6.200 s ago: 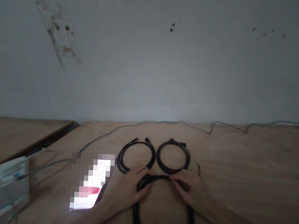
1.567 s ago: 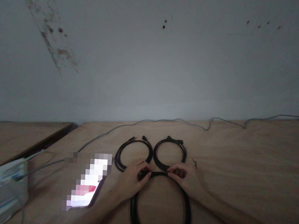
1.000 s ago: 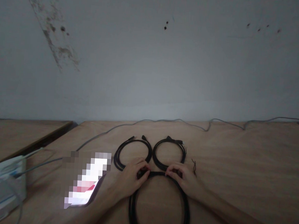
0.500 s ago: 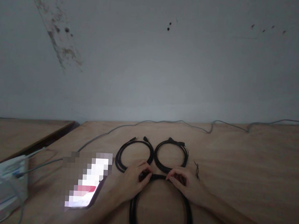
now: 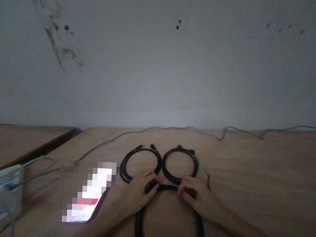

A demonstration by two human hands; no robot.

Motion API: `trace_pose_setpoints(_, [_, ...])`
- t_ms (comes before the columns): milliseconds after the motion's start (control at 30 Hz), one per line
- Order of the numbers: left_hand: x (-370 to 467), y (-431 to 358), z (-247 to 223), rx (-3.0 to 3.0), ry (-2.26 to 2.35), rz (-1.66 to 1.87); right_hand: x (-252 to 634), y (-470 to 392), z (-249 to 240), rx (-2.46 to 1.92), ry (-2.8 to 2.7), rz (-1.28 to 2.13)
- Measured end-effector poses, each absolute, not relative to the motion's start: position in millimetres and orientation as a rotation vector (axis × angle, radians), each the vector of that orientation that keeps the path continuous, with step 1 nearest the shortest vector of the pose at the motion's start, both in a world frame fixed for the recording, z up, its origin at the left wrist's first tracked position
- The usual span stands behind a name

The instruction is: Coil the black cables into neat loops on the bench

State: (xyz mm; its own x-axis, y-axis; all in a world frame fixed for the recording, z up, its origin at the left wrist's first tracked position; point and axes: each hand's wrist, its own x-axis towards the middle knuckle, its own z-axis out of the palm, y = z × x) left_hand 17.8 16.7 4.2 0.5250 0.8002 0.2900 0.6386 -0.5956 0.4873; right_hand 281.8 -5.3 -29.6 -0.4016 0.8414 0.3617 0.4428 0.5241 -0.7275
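A large coil of black cable lies nearest to me, its lower part cut off by the picture's edge. My left hand is closed on the upper left of this coil, thumb and fingers pinched round it. On the upper right my right hand grips the same coil with curled fingers. Between the two hands a short run of the cable shows. Just beyond lie two smaller black cable coils, a left coil and a right coil, side by side with their plugs at the far side.
Thin dark twist ties lie right of the coils. A lit phone, partly blurred out, rests at the left. Beyond it is a white power strip with plugs. A grey cord runs along the wall on the wooden table.
My right hand has shifted slightly right along the coil and its fingers are more curled. My left hand stays in about the same place. The view has turned a little.
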Motion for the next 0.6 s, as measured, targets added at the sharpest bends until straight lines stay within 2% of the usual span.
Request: trace_pose_setpoints(600, [18.8,16.0,5.5,2.432,1.224,0.67,281.7,-2.5,-46.8,-1.091,-1.863,0.687])
